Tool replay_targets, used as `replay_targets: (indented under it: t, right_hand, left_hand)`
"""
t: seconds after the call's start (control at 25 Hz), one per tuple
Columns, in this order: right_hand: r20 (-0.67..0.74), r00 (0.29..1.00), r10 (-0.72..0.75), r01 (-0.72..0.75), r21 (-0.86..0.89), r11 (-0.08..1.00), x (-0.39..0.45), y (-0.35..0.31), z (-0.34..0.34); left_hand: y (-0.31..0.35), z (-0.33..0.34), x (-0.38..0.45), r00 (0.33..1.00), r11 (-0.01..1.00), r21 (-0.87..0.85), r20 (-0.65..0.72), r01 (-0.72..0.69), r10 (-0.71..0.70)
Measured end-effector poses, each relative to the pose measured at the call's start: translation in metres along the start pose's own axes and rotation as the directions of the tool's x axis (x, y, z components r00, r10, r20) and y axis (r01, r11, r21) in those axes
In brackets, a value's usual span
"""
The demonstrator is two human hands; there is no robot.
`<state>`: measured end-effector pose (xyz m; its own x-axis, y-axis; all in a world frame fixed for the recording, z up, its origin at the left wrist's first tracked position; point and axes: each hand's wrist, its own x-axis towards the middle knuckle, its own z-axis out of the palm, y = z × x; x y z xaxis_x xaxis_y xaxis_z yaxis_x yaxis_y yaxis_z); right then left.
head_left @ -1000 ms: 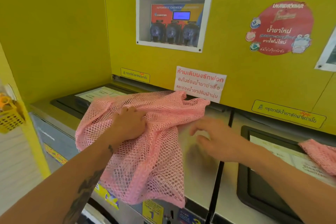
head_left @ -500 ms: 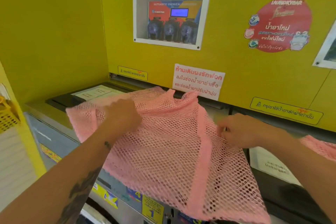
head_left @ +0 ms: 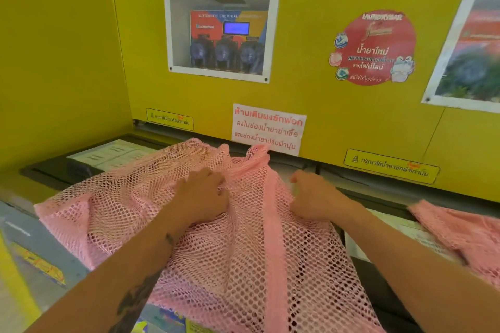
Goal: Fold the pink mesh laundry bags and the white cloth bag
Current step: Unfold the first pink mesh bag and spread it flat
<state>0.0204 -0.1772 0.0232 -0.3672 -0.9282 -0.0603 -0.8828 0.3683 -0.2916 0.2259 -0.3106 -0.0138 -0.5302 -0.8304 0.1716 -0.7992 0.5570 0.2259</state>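
Both my hands press on the pink mesh bag (head_left: 243, 251) spread over the washer top (head_left: 32, 232): left hand (head_left: 201, 194) and right hand (head_left: 315, 197) curled, gripping mesh beside its solid pink seam (head_left: 272, 224).

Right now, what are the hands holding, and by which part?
Both hands are on the pink mesh bag: left hand and right hand pinch its upper part, either side of the solid pink band.
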Motion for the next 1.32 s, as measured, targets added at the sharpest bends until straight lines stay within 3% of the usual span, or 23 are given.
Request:
replay_targets:
  t: [0.04, 0.12, 0.2, 0.24, 0.28, 0.32, 0.36, 0.48, 0.52, 0.6, 0.8, 0.96, 1.04, 1.12, 1.16, 1.2, 1.32]
  right_hand:
    - [0.019, 1.0, 0.023, -0.023, -0.005, 1.0, 0.001, -0.003, -0.002]
    - [-0.111, 0.993, 0.026, -0.019, 0.062, 0.998, 0.0, -0.015, -0.001]
    - [-0.238, 0.97, -0.051, 0.097, 0.185, 0.978, -0.005, -0.026, -0.003]
    - [-0.153, 0.976, -0.157, 0.193, 0.258, 0.947, -0.008, -0.028, -0.005]
    - [0.023, 0.961, -0.275, 0.246, 0.383, 0.891, -0.014, -0.032, -0.01]
    - [0.178, 0.917, -0.357, 0.226, 0.505, 0.833, -0.02, -0.035, -0.012]
    - [0.217, 0.897, -0.385, 0.212, 0.553, 0.806, -0.022, -0.035, -0.013]
    - [-0.136, 0.976, -0.171, 0.207, 0.319, 0.925, 0.0, -0.024, -0.007]
    - [-0.165, 0.978, -0.129, 0.169, 0.256, 0.952, 0.006, -0.02, -0.004]
    - [-0.094, 0.985, -0.142, 0.159, 0.214, 0.964, 0.013, -0.019, 0.003]
    - [-0.143, 0.903, -0.406, 0.42, 0.093, 0.902, 0.032, -0.028, 0.023]
    - [-0.216, 0.896, -0.389, 0.355, -0.18, 0.918, 0.054, -0.028, 0.025]
    - [-0.391, 0.84, -0.377, 0.339, -0.166, 0.926, 0.061, -0.025, 0.009]
    - [-0.573, 0.749, -0.332, 0.388, -0.026, 0.921, 0.062, -0.023, -0.012]
    - [-0.606, 0.742, -0.287, 0.393, 0.045, 0.919, 0.06, -0.022, -0.018]
    - [-0.582, 0.78, -0.231, 0.36, 0.114, 0.926, 0.058, -0.021, -0.02]
    - [-0.254, 0.961, -0.107, 0.174, 0.257, 0.951, 0.053, -0.017, -0.013]
  left_hand:
    - [0.001, -0.003, -0.001, 0.995, 1.0, -0.003, -0.094, -0.03, 0.03]
    - [0.006, -0.004, -0.001, 0.947, 0.987, -0.056, -0.294, -0.149, 0.126]
    - [0.016, -0.008, -0.004, 0.898, 0.925, -0.266, -0.416, -0.272, 0.145]
    - [0.022, -0.011, -0.004, 0.916, 0.868, -0.406, -0.382, -0.286, 0.123]
    - [0.028, -0.012, -0.004, 0.948, 0.811, -0.525, -0.298, -0.259, 0.109]
    - [0.03, -0.011, -0.001, 0.974, 0.785, -0.585, -0.199, -0.205, 0.107]
    - [0.031, -0.009, 0.002, 0.986, 0.801, -0.577, -0.119, -0.162, 0.114]
    - [0.023, 0.005, 0.006, 0.991, 0.898, -0.426, -0.109, -0.112, 0.072]
    - [0.021, 0.007, 0.007, 0.989, 0.884, -0.457, -0.142, -0.094, 0.032]
    - [0.019, 0.007, 0.009, 0.98, 0.844, -0.531, -0.196, -0.072, -0.039]
    - [0.019, 0.007, 0.007, 0.984, 0.838, -0.543, -0.17, -0.051, -0.05]
    - [0.015, 0.006, 0.008, 0.979, 0.857, -0.51, -0.198, -0.068, -0.04]
    - [0.014, 0.006, 0.009, 0.98, 0.875, -0.478, -0.197, -0.08, -0.019]
    - [0.012, 0.006, 0.012, 0.983, 0.907, -0.416, -0.182, -0.065, -0.013]
    - [0.012, 0.007, 0.013, 0.985, 0.921, -0.384, -0.174, -0.059, -0.009]
    - [0.011, 0.008, 0.013, 0.985, 0.933, -0.357, -0.173, -0.053, -0.011]
    - [0.01, 0.011, 0.015, 0.981, 0.943, -0.333, -0.192, -0.027, -0.04]
